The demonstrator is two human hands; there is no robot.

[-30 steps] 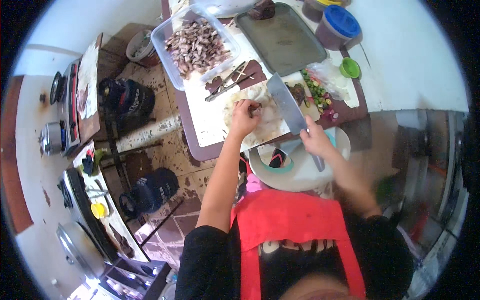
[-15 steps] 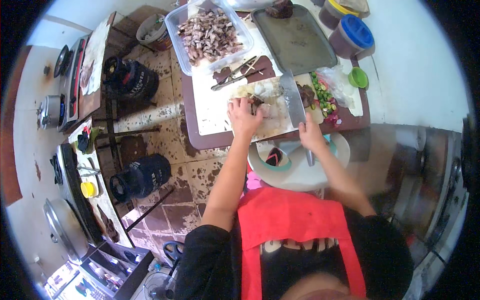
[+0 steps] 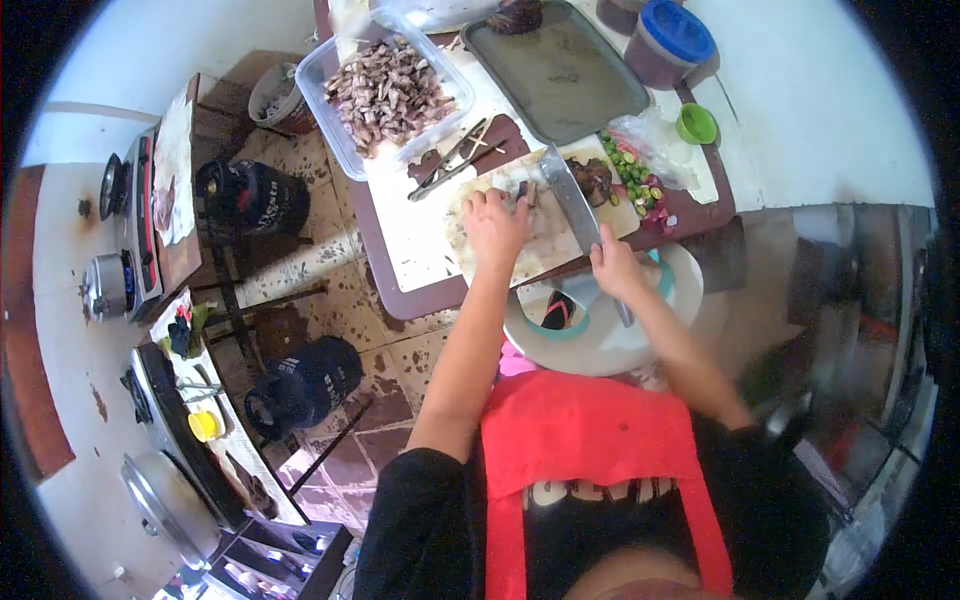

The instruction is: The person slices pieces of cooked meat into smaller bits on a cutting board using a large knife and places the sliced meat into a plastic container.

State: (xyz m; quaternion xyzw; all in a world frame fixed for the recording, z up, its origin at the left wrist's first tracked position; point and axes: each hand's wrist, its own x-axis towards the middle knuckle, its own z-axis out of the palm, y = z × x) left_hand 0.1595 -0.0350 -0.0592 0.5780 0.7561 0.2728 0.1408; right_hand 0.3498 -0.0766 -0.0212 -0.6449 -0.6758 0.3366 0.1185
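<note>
A wide-bladed cleaver (image 3: 568, 190) is in my right hand (image 3: 615, 262), its fingers closed around the near end. The blade points away from me over the right side of the worn white cutting board (image 3: 545, 255). My left hand (image 3: 495, 225) rests on the board with curled fingers, pressing a small dark-and-pale piece of meat (image 3: 520, 192). A gap separates the cleaver from this piece. Right of the blade lies a darker chunk of meat (image 3: 592, 180). Beyond my left hand is a pair of metal tongs (image 3: 450, 165).
A clear plastic tub (image 3: 343, 145) of chopped meat stands far left, beside a dark tray (image 3: 560, 80). Cut green vegetables (image 3: 628, 170), a green cup (image 3: 696, 124) and a blue-lidded container (image 3: 670, 45) line the right. A white stool (image 3: 670, 320) stands below the table edge.
The whole view has turned and shifted slightly. Both hands stay near the same places on the board, and less of the meat shows beside my left fingers.
</note>
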